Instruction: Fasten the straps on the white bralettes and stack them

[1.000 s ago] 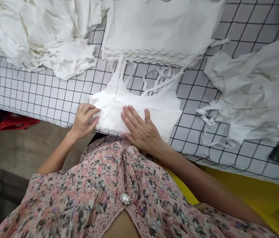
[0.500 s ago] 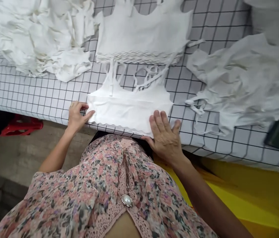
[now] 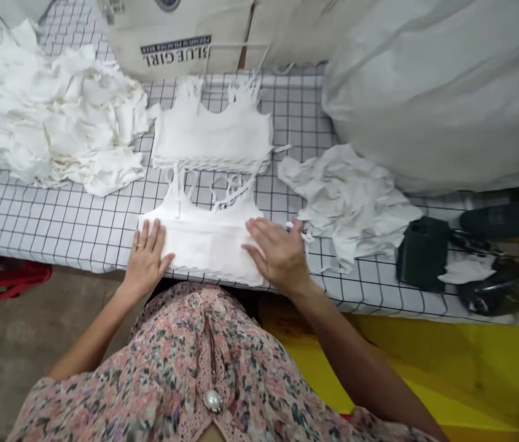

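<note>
A white strappy camisole top [image 3: 204,245] lies flat at the table's front edge, its thin straps pointing away from me. My left hand [image 3: 145,255] rests flat on its left side, fingers extended. On its right side lies my right hand [image 3: 280,253], palm down with the fingers stretched out and the thumb apart. Just beyond is a neat stack of similar white tops [image 3: 213,135], whose straps reach toward a thin white frame or hanger [image 3: 238,45].
A heap of white garments [image 3: 79,116] sits at left, a smaller crumpled pile [image 3: 346,199] at right. Behind stand a Blue Girl carton [image 3: 176,37] and a large pale bag [image 3: 438,92]. A dark case [image 3: 422,253] and black bottle-like item [image 3: 508,218] lie at right.
My left hand has gone from pinching the top's left edge to lying flat on it. My right hand has shifted up over the right side. The view has tilted up and right.
</note>
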Action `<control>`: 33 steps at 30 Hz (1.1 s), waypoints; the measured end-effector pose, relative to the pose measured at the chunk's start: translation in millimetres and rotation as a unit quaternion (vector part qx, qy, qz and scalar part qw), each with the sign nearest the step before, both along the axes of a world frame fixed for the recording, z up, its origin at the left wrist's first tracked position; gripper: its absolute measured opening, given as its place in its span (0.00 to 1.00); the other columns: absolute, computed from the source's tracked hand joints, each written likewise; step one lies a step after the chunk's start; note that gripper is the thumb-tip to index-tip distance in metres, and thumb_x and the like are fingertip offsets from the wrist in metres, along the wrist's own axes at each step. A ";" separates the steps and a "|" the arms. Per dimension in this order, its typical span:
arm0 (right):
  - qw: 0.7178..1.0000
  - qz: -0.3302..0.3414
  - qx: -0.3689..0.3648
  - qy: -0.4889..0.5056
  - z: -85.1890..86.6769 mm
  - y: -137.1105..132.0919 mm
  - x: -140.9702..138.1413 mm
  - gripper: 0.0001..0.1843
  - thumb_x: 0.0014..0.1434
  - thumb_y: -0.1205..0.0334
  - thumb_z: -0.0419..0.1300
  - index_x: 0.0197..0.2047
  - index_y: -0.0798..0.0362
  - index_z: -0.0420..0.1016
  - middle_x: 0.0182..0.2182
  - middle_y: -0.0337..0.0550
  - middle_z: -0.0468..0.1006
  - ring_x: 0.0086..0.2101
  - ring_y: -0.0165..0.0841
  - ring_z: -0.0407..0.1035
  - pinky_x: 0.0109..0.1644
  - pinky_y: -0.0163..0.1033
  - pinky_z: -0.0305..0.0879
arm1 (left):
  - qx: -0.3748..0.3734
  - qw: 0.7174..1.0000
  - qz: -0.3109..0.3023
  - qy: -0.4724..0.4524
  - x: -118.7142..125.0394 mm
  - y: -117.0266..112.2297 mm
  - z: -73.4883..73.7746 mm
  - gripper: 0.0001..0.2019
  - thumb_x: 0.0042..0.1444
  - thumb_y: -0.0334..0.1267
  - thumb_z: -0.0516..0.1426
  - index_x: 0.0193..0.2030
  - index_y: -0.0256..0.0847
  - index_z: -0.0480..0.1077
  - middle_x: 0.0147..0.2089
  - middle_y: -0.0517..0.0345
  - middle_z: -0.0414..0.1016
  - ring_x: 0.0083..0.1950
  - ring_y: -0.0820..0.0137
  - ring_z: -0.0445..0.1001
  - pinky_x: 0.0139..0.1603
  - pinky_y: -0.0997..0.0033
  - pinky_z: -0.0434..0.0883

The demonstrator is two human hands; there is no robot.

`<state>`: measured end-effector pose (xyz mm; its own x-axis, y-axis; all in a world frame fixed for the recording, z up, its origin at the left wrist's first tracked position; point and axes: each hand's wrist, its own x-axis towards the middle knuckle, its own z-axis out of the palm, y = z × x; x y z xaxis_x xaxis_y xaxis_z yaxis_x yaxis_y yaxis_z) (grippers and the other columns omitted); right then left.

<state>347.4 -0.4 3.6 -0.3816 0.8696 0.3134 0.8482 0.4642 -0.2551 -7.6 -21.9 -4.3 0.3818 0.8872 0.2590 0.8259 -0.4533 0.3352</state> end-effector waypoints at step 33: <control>0.734 -0.140 -0.272 0.606 25.9 160.4 17.7 0.33 0.52 0.27 0.73 0.30 0.52 0.81 0.29 0.43 0.80 0.34 0.33 0.74 0.38 0.39 0.70 | -0.396 0.805 -0.015 -0.442 213.2 223.4 78.3 0.10 0.59 0.31 0.70 0.28 0.33 0.78 0.22 0.61 0.76 0.20 0.79 0.71 0.20 0.80 0.65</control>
<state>365.1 160.0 29.5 0.1087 0.9830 -0.1479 -0.1128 -0.1356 -0.9843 205.6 201.5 74.0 0.3835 0.9015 -0.2004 0.0989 0.1756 0.9795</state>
